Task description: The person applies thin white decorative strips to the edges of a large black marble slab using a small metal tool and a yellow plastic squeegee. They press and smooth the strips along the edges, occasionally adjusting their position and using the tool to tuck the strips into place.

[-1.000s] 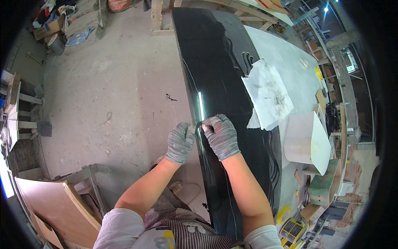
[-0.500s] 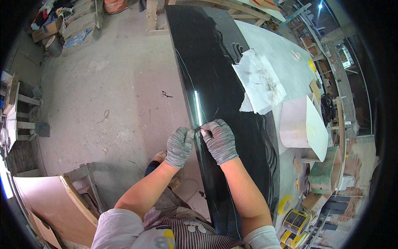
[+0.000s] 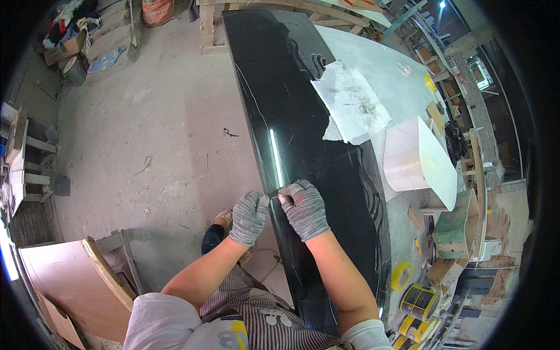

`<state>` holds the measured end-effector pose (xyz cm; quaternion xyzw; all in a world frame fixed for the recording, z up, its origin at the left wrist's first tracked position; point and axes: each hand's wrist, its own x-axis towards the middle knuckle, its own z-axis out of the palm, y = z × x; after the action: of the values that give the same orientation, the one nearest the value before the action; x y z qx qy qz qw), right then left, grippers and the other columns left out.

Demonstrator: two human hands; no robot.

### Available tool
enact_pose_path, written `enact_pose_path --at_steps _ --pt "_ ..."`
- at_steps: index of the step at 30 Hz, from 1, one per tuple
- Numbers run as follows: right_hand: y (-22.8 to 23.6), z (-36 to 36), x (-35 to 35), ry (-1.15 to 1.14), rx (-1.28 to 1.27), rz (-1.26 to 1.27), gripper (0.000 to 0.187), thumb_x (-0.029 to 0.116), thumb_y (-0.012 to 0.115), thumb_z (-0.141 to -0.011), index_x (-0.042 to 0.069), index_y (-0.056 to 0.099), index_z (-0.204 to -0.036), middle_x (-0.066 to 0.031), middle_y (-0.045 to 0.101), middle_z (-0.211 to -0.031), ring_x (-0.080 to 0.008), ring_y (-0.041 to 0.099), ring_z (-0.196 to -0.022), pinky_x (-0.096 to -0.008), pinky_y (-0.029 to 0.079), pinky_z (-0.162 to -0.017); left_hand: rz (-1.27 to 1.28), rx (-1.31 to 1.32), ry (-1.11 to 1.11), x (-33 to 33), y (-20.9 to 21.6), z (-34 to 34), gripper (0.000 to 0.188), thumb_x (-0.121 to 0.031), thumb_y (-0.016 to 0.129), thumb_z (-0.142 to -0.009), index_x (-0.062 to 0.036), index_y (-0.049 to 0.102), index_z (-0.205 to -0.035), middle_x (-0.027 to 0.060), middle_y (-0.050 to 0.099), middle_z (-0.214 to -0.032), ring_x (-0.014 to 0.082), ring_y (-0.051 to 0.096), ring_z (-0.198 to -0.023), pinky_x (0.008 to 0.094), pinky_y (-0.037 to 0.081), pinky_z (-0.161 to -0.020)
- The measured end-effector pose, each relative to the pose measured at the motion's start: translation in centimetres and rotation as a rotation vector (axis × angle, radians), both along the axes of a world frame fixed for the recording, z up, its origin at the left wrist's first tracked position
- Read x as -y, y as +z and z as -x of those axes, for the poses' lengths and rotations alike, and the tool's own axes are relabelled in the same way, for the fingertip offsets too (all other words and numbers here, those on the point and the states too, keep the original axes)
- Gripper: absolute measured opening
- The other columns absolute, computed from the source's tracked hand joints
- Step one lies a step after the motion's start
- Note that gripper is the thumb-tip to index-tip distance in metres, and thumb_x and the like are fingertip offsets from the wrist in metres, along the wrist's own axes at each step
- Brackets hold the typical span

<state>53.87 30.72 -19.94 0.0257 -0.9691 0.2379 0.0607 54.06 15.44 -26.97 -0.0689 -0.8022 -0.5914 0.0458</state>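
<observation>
A long black stone slab with pale veins stretches away from me, glossy along its left edge. Both my hands wear grey knitted gloves and meet at that edge, fingertips nearly together. My left hand is closed in a pinch just off the edge. Over the slab's border, my right hand is also pinched, thumb against the fingers. A small dark bit shows between the two pinches, but its kind is too small to make out. Farther up the slab lies a crumpled, smudged white sheet, touched by neither hand.
Right of the slab is a pale surface with a curved white panel, a yellow tape roll and yellow-and-black cans. A curved board stands at lower left. Concrete floor lies to the left.
Both pinched hands have come slightly nearer to me along the slab's edge. The view has shifted a little, so the far slab end and white sheet appear farther left.
</observation>
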Motion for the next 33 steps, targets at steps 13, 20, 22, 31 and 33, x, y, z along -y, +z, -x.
enact_pose_path --at_steps 13,20,22,31,33 --pt "0.1 5.2 0.5 -0.032 0.041 0.021 0.01 0.015 0.071 -0.082 0.008 0.07 -0.088 -0.0132 0.066 -0.088 -0.0333 0.062 -0.087 -0.0419 0.052 -0.081 0.105 -0.034 -0.027 0.7 0.0 5.8 0.024 -0.02 0.059 -0.097 -0.0024 0.061 -0.082 0.0176 0.056 -0.068 0.0333 0.056 -0.062 0.0419 0.045 -0.059" --pt "0.0 10.9 1.6 -0.054 0.063 0.019 0.01 0.014 0.07 -0.083 0.007 0.071 -0.09 -0.0128 0.065 -0.088 -0.0306 0.062 -0.087 -0.0403 0.052 -0.082 -0.008 -0.063 0.026 1.2 -1.5 11.2 0.015 -0.018 0.064 -0.094 -0.0034 0.064 -0.088 0.0197 0.059 -0.072 0.0335 0.059 -0.063 0.0415 0.048 -0.059" --pt "0.2 11.6 1.8 -0.07 0.09 0.035 0.01 0.015 0.07 -0.084 0.008 0.07 -0.091 -0.0127 0.064 -0.089 -0.0302 0.062 -0.087 -0.0403 0.052 -0.082 -0.022 0.006 0.006 1.2 -1.8 11.9 0.019 -0.02 0.061 -0.096 -0.002 0.065 -0.091 0.0191 0.061 -0.072 0.0326 0.059 -0.063 0.0409 0.048 -0.059" --pt "0.2 12.3 1.8 -0.072 0.128 -0.027 0.014 0.018 0.071 -0.085 0.008 0.071 -0.095 -0.0137 0.064 -0.093 -0.0309 0.063 -0.091 -0.0395 0.052 -0.084 -0.059 0.076 -0.058 1.4 -1.8 12.8 0.026 -0.024 0.058 -0.1 0.0003 0.063 -0.093 0.0073 0.061 -0.069 0.0131 0.054 -0.063 0.0303 0.048 -0.059" --pt "0.3 11.6 1.6 -0.062 0.115 -0.019 0.013 0.018 0.071 -0.084 0.008 0.071 -0.094 -0.0139 0.064 -0.093 -0.0311 0.063 -0.09 -0.0395 0.052 -0.084 -0.068 0.099 -0.054 1.3 -2.3 11.9 0.025 -0.023 0.058 -0.1 0.0001 0.063 -0.093 0.0067 0.061 -0.07 0.0124 0.055 -0.064 0.0297 0.047 -0.059"
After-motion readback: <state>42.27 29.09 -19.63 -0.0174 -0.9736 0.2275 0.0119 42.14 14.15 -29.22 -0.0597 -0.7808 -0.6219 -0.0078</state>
